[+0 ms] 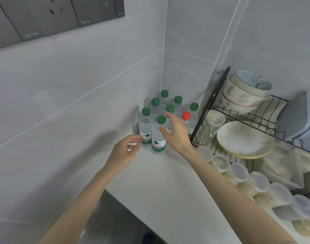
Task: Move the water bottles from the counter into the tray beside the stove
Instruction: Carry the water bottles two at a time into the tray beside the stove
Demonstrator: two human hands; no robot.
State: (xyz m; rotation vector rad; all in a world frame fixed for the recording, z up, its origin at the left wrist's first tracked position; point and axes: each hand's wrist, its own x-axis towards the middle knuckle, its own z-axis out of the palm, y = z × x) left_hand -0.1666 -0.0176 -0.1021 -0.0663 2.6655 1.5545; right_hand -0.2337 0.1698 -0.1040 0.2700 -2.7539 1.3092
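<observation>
Both hands, left [123,150] and right [175,132], reach empty, grips wide; best wrap the nearest bottles [157,136] low, avoiding toppling neighbours.

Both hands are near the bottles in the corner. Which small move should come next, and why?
Probably close the right hand around the nearest green-capped bottle. That hand is open right beside it, the bottle stands at the front of the cluster, and the left hand is also open, holding nothing.

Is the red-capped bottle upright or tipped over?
Upright: the red-capped bottle stands cap-up among the green-capped bottles in the counter corner.
</observation>
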